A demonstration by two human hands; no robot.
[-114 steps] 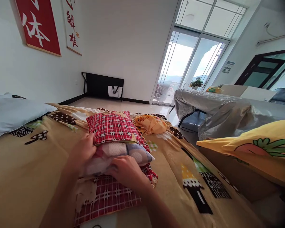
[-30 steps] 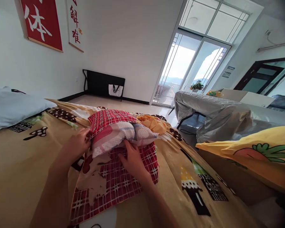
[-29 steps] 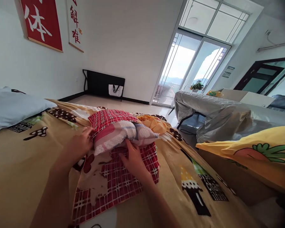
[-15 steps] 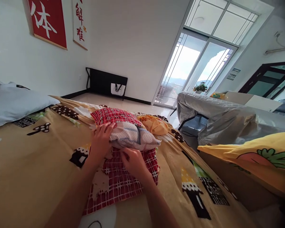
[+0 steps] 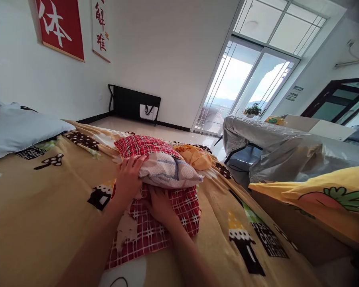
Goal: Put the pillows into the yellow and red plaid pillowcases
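A pillow (image 5: 167, 170) with a pale patterned cover lies partly inside a red plaid pillowcase (image 5: 155, 239) on the bed. The case covers the pillow's far side, and more of its plaid cloth spreads out flat on the near side. My left hand (image 5: 129, 175) is closed round the pillow's left end, fingers on top at the cloth edge. Below the pillow's near edge, my right hand (image 5: 161, 205) lies palm down on the plaid cloth, fingers stretched forward. Its fingertips are hidden beneath the pillow.
A tan printed sheet (image 5: 68, 199) covers the bed. A white pillow (image 5: 26, 127) rests at the left, and crumpled orange cloth (image 5: 194, 156) lies behind the plaid case. At the right are a yellow carrot-print cloth (image 5: 332, 191) and plastic-covered furniture (image 5: 275, 139).
My right hand has turned palm down and slid forward and slightly left, its fingertips passing under the pillow. The pillow's near edge is slightly raised. My left hand has barely moved.
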